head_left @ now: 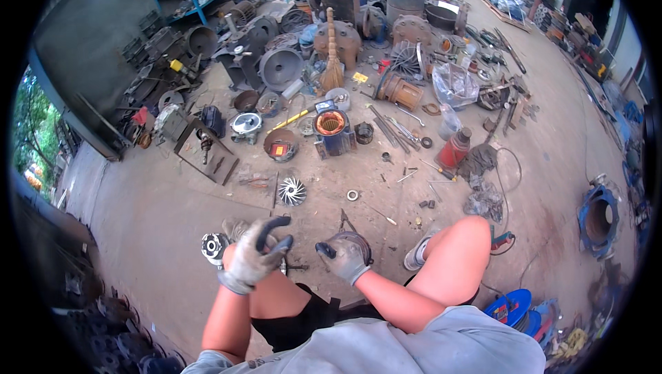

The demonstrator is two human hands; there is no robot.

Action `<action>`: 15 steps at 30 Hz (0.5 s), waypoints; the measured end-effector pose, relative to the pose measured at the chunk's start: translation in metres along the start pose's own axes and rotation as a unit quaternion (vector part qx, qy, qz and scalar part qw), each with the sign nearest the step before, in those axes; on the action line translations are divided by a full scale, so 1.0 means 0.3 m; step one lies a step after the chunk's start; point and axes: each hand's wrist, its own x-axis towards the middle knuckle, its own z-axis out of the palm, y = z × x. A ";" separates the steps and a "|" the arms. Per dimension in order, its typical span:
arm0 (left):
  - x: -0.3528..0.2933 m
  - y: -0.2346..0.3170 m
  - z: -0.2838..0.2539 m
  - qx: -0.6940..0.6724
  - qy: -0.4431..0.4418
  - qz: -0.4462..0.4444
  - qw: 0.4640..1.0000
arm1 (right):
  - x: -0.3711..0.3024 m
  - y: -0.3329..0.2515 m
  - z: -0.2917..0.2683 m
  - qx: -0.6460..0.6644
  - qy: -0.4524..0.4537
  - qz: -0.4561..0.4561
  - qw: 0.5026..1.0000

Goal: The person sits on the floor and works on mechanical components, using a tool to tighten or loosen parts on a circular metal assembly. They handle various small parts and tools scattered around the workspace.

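My left hand, in a pale work glove with dark fingertips, is raised over my left knee. Its thumb and fingers are curved apart around nothing. Lower and to the right, my right hand wears a matching glove, its fingers loosely bent toward the left and nothing visible between them. Just behind it lies a round dark metal part, partly covered by the hand; whether they touch is unclear. A round silvery machine part rests on the floor left of my left hand. Farther ahead are a finned fan wheel and a small metal ring.
A blue motor housing with copper windings stands ahead, beside a brown bowl. A red bottle jack is to the right. Farther off are a straw broom and heaped metal parts. A blue cable reel sits at lower right.
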 end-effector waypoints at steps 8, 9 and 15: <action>-0.125 -0.106 0.350 0.029 0.034 0.087 0.995 | -0.040 -0.027 -0.015 -0.045 -0.098 0.027 0.994; -0.096 -0.105 0.380 0.027 0.028 0.077 0.996 | -0.038 0.036 -0.005 -0.022 -0.087 0.019 0.996; -0.007 -0.156 0.380 0.071 0.011 0.034 0.997 | 0.006 0.060 0.070 -0.040 -0.077 0.043 0.995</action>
